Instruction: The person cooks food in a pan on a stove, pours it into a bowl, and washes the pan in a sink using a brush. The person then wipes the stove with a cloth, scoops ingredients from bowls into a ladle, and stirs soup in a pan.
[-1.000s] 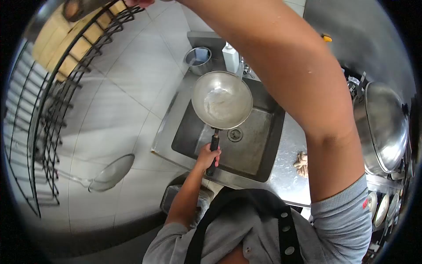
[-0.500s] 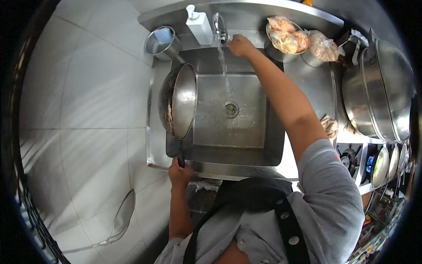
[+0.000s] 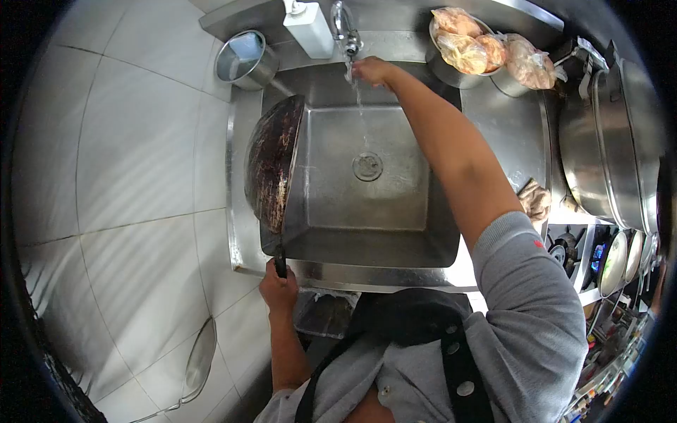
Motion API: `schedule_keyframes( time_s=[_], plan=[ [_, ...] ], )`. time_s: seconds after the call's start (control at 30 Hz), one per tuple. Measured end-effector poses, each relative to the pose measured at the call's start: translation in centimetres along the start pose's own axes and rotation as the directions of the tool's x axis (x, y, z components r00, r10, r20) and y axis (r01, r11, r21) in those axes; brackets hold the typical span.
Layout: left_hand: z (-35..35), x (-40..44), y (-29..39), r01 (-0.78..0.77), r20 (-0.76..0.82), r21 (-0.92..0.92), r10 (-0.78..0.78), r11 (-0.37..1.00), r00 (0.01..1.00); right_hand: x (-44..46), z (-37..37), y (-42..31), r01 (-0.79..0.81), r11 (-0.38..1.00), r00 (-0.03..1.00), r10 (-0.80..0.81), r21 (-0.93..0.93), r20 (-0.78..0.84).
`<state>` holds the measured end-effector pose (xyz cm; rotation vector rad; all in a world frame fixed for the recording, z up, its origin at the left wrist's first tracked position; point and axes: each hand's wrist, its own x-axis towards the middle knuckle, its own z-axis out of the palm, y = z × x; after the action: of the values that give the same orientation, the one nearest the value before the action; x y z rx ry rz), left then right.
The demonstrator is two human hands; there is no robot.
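My left hand (image 3: 280, 287) is closed around the dark handle of a wok (image 3: 271, 169). The wok is tipped on its side over the left part of the sink (image 3: 331, 211), its scorched, blackened outside showing and its inside largely hidden. Below the faucet (image 3: 345, 32), my right hand (image 3: 374, 71) has its fingers stretched into the falling water (image 3: 359, 99). Nothing is visible in that hand. A thin stream runs on down toward the drain (image 3: 367, 166).
A white pump bottle (image 3: 310, 32) and a metal container with a blue sponge (image 3: 247, 60) stand at the back left. Bagged food (image 3: 462, 49) fills a pot at the back right. A large metal pot (image 3: 599, 141) and a crumpled cloth (image 3: 534, 201) are on the right.
My right hand has moved from beside the faucet into the water below it, and the stream looks thinner. The wok has turned, showing more of its blackened outside.
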<state>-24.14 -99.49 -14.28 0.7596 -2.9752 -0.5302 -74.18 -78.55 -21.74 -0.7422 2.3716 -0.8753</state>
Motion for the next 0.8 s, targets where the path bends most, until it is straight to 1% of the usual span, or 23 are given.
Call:
schedule_keyframes(
  time_s=[0.03,0.13,0.17,0.2,0.23,0.3,0.33,0.37,0.4,0.43,0.47,0.5,0.57,0.63,0.7,0.8],
  plan=[
    [0.1,-0.1,0.2,-0.001,-0.007,0.029,0.001,1.0,1.0,0.0,-0.1,0.4,-0.022,0.998,1.0,0.021,0.063,0.023],
    [0.5,-0.9,0.1,-0.049,-0.07,0.102,0.056,0.994,0.996,-3.0,-1.7,-1.2,0.075,0.994,0.996,-0.07,-0.075,0.06],
    [0.6,-1.0,0.3,-0.033,-0.097,0.135,0.046,0.99,0.994,-2.7,-1.5,-1.1,0.058,0.967,0.998,-0.047,-0.249,0.053],
    [0.9,-1.3,0.5,-0.017,-0.122,0.163,0.037,0.987,0.992,-2.5,-1.3,-1.0,0.037,0.908,0.999,-0.02,-0.418,0.044],
    [1.1,-1.8,0.7,-0.001,-0.141,0.191,0.029,0.981,0.99,-3.1,-1.0,-0.2,0.013,0.82,0.999,0.009,-0.572,0.036],
    [1.8,-2.7,-0.4,0.029,-0.203,0.246,0.022,0.969,0.979,-7.8,0.6,2.0,0.067,0.844,0.979,-0.158,-0.532,-0.127],
    [2.0,-3.1,-0.2,0.056,-0.232,0.266,0.008,0.962,0.973,-9.6,2.2,4.6,0.142,0.877,0.929,-0.278,-0.459,-0.244],
    [2.3,-3.5,-0.1,0.073,-0.257,0.281,0.001,0.957,0.966,-15.0,1.8,2.9,0.097,0.986,0.955,-0.13,-0.135,-0.267],
    [2.7,-4.0,-0.8,0.086,-0.308,0.328,0.021,0.941,0.951,-22.5,1.7,0.1,0.018,0.979,0.966,0.036,0.204,-0.257],
    [3.1,-4.4,-1.4,0.081,-0.351,0.364,0.056,0.928,0.935,-27.8,2.1,-0.8,-0.021,0.975,0.95,0.089,0.221,-0.298],
    [2.6,-5.0,-0.2,0.124,-0.338,0.353,0.003,0.927,0.941,-32.8,1.9,-1.2,-0.125,0.951,0.968,0.18,0.283,-0.178],
    [2.0,-5.5,0.7,0.163,-0.324,0.346,-0.046,0.924,0.945,-37.4,3.1,-0.9,-0.068,0.978,0.95,0.123,0.195,-0.288],
    [2.4,-6.8,0.2,0.082,-0.427,0.386,0.1,0.919,0.899,-44.9,4.0,1.3,0.005,0.971,0.97,0.053,0.241,-0.236],
    [1.9,-8.3,3.0,0.206,-0.443,0.434,0.008,0.877,0.896,-52.5,2.8,1.7,-0.068,0.949,0.97,0.135,0.309,-0.2],
    [1.3,-10.9,7.5,0.26,-0.483,0.386,-0.046,0.885,0.874,-58.0,3.2,3.8,-0.052,0.953,0.963,0.126,0.298,-0.238],
    [2.5,-12.8,8.3,0.217,-0.559,0.334,0.007,0.917,0.829,-65.5,2.3,6.3,-0.039,0.953,0.957,0.122,0.3,-0.263]
  ],
)
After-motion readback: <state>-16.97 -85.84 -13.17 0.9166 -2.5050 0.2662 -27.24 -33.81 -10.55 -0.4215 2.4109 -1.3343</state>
